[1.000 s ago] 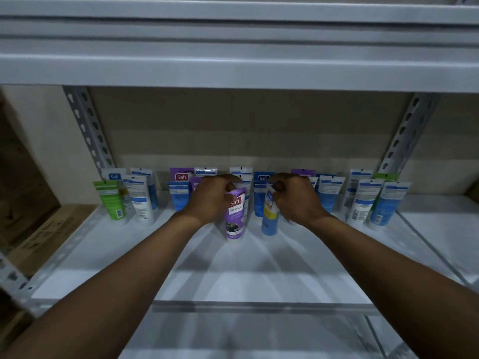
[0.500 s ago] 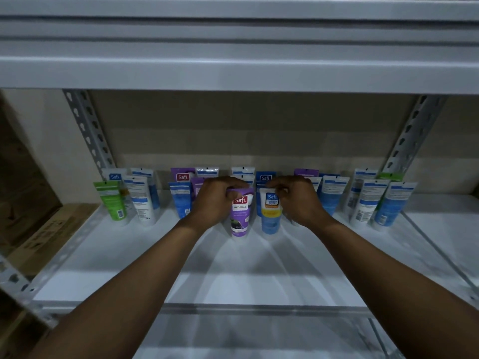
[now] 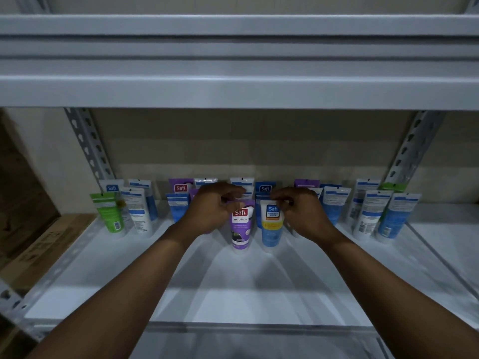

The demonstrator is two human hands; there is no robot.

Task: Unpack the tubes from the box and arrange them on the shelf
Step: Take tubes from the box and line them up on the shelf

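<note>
A purple Safi Naturals tube (image 3: 240,224) and a blue tube with a yellow band (image 3: 270,226) stand upright side by side on the white shelf board (image 3: 233,294), in front of the back row. My left hand (image 3: 212,211) has its fingertips at the purple tube's top edge. The fingertips of my right hand (image 3: 302,215) pinch the top edge of the blue tube. Behind them a row of several tubes runs along the back: a green tube (image 3: 108,212) at the left end, white and blue tubes (image 3: 370,213) at the right end. No box is in view.
The upper shelf's thick metal edge (image 3: 238,92) hangs low across the top. Perforated uprights stand at the back left (image 3: 88,146) and back right (image 3: 412,149). Cardboard boxes (image 3: 44,250) sit left of the shelf. The shelf's front rail (image 3: 246,329) crosses near my forearms.
Both tubes were tilted a second ago and now stand upright with labels facing me. My fingers have slid up to their top edges and loosened.
</note>
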